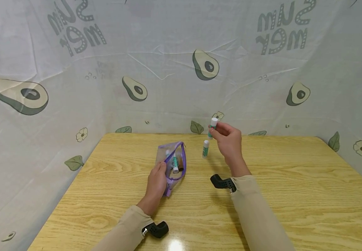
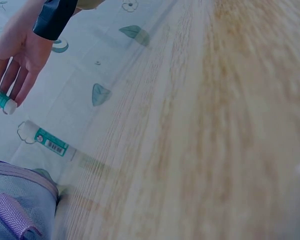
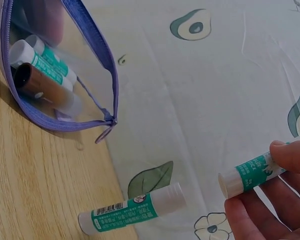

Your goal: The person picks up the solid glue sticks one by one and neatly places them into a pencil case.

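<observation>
My right hand [image 1: 232, 143] holds a glue stick [image 1: 213, 127] with a white cap and green label between thumb and fingers, raised above the table. A second glue stick [image 1: 205, 149] stands upright on the wood just below and left of it. My left hand [image 1: 157, 179] grips the near left side of a see-through zip pouch [image 1: 165, 150] with purple edging, its mouth unzipped toward the right. Inside, the right wrist view shows two more glue sticks [image 3: 42, 65] and a brown tube [image 3: 45, 90].
The wooden table [image 1: 278, 181] runs back to a pale cloth backdrop [image 1: 168, 104] printed with avocados and leaves. Black wrist mounts [image 1: 223, 182] sit on both sleeves. A lilac tab [image 2: 12, 215] shows on the pouch in the left wrist view.
</observation>
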A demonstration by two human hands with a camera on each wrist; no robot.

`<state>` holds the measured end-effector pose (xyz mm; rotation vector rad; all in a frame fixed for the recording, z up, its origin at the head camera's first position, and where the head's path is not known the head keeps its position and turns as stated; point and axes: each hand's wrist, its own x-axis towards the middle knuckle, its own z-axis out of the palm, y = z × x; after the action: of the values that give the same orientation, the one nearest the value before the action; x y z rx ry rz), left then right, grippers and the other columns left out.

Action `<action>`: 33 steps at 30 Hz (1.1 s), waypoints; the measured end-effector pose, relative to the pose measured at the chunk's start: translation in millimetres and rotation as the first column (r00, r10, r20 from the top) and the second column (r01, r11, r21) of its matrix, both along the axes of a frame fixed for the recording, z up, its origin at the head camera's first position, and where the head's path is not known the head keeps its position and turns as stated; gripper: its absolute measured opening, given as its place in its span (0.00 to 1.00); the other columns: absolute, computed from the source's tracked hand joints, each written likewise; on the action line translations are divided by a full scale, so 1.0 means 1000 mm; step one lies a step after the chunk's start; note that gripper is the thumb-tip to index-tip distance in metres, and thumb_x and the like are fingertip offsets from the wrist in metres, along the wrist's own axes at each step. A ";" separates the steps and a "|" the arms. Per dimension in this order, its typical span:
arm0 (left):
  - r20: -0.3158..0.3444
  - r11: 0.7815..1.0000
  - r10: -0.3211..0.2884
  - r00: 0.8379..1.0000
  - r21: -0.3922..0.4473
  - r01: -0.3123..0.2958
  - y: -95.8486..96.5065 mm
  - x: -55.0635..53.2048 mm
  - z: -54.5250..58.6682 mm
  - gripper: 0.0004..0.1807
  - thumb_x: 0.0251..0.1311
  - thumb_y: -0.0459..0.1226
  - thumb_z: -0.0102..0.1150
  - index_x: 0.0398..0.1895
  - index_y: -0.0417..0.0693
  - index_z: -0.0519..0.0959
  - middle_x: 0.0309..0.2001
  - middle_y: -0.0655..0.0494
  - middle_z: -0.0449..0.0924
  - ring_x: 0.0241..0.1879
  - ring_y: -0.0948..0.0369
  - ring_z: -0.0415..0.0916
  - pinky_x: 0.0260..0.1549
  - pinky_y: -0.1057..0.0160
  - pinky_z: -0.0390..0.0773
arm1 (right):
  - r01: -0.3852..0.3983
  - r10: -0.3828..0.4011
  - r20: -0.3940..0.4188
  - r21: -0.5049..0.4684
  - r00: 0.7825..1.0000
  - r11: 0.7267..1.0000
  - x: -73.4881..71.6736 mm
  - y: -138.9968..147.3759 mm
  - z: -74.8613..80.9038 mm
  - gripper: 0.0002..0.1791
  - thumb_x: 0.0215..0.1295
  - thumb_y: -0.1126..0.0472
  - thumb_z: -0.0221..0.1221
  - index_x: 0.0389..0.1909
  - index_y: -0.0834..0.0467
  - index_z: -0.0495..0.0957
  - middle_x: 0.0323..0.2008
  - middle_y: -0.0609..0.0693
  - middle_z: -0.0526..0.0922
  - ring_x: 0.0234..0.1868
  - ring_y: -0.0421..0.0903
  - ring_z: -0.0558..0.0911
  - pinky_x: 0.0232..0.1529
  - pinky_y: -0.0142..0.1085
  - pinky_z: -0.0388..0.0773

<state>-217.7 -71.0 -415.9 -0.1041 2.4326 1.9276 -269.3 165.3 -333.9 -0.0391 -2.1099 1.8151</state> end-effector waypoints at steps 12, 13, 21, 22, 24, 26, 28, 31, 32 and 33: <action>0.007 1.000 0.010 1.000 -0.012 -0.010 0.000 -0.001 0.002 0.30 0.78 0.50 0.31 0.75 0.46 0.62 0.78 0.43 0.51 0.78 0.44 0.45 0.76 0.41 0.47 | -0.028 0.029 -0.014 0.062 0.999 0.998 0.000 -0.021 -0.006 0.23 0.65 0.57 0.65 0.60 0.59 0.79 0.54 0.56 0.84 0.55 0.49 0.82 0.58 0.45 0.79; 0.008 1.000 0.010 1.000 -0.010 -0.010 0.000 -0.001 0.002 0.29 0.78 0.49 0.31 0.75 0.46 0.62 0.78 0.43 0.51 0.78 0.44 0.45 0.76 0.41 0.47 | -0.033 0.034 -0.013 0.072 0.999 0.997 0.000 -0.024 -0.006 0.22 0.66 0.57 0.64 0.60 0.59 0.79 0.53 0.56 0.84 0.55 0.49 0.82 0.58 0.45 0.79; 0.014 1.000 0.003 1.000 -0.003 -0.003 -0.001 -0.002 0.003 0.30 0.78 0.50 0.31 0.75 0.46 0.61 0.78 0.43 0.50 0.78 0.43 0.44 0.76 0.41 0.46 | -0.066 0.067 -0.008 0.119 0.998 0.991 0.003 -0.043 -0.008 0.19 0.65 0.55 0.65 0.56 0.56 0.81 0.50 0.54 0.86 0.52 0.48 0.84 0.55 0.45 0.82; 0.015 1.000 0.003 1.000 -0.003 -0.002 -0.001 -0.002 0.003 0.30 0.78 0.50 0.31 0.75 0.46 0.61 0.78 0.43 0.50 0.78 0.43 0.44 0.76 0.41 0.46 | -0.073 0.074 -0.011 0.122 0.997 0.990 0.003 -0.045 -0.009 0.19 0.65 0.55 0.65 0.56 0.56 0.81 0.50 0.54 0.86 0.52 0.48 0.84 0.55 0.45 0.82; 0.018 1.000 0.003 1.000 0.001 -0.003 -0.001 -0.002 0.004 0.30 0.78 0.50 0.31 0.75 0.46 0.61 0.78 0.43 0.50 0.78 0.44 0.44 0.76 0.41 0.46 | -0.084 0.087 -0.018 0.131 0.996 0.988 0.004 -0.050 -0.009 0.19 0.65 0.55 0.65 0.55 0.56 0.81 0.49 0.54 0.86 0.51 0.48 0.84 0.54 0.44 0.83; 0.020 1.000 0.006 1.000 0.002 -0.006 0.000 -0.002 0.004 0.30 0.78 0.50 0.31 0.75 0.46 0.61 0.78 0.44 0.50 0.78 0.44 0.44 0.76 0.42 0.46 | -0.099 0.104 -0.035 0.135 0.994 0.986 0.005 -0.054 -0.010 0.19 0.65 0.56 0.65 0.55 0.56 0.82 0.48 0.54 0.86 0.50 0.48 0.85 0.54 0.44 0.83; 0.020 1.000 0.008 1.000 0.002 -0.008 0.000 -0.002 0.005 0.30 0.78 0.50 0.31 0.75 0.46 0.61 0.78 0.43 0.50 0.78 0.44 0.44 0.76 0.42 0.46 | -0.112 0.120 -0.049 0.141 0.992 0.984 0.005 -0.058 -0.010 0.19 0.65 0.56 0.65 0.55 0.57 0.82 0.48 0.55 0.87 0.50 0.49 0.85 0.54 0.44 0.83; 0.020 1.000 0.009 1.000 0.001 -0.009 -0.001 -0.002 0.005 0.30 0.78 0.50 0.31 0.75 0.45 0.61 0.78 0.43 0.50 0.78 0.44 0.44 0.76 0.42 0.47 | -0.123 0.132 -0.056 0.150 0.990 0.981 0.006 -0.062 -0.010 0.18 0.65 0.56 0.65 0.54 0.57 0.82 0.47 0.55 0.87 0.49 0.49 0.85 0.54 0.45 0.83; 0.021 1.000 0.008 1.000 0.001 -0.008 -0.001 -0.003 0.005 0.30 0.78 0.50 0.31 0.75 0.45 0.61 0.78 0.43 0.50 0.78 0.44 0.44 0.76 0.42 0.47 | -0.123 0.133 -0.053 0.155 0.990 0.980 0.006 -0.064 -0.010 0.18 0.65 0.56 0.65 0.54 0.56 0.82 0.47 0.55 0.87 0.49 0.49 0.85 0.53 0.45 0.83; 0.021 1.000 0.007 1.000 0.002 -0.007 -0.001 -0.003 0.006 0.30 0.78 0.49 0.31 0.75 0.45 0.61 0.78 0.43 0.50 0.78 0.44 0.44 0.76 0.42 0.46 | -0.126 0.135 -0.048 0.157 0.990 0.980 0.007 -0.065 -0.010 0.18 0.65 0.55 0.65 0.54 0.56 0.82 0.46 0.54 0.87 0.49 0.49 0.86 0.53 0.46 0.83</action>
<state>-220.4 -72.4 -410.3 -0.1320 2.4203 1.9223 -262.8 100.6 -343.5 0.1934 -2.2508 1.6954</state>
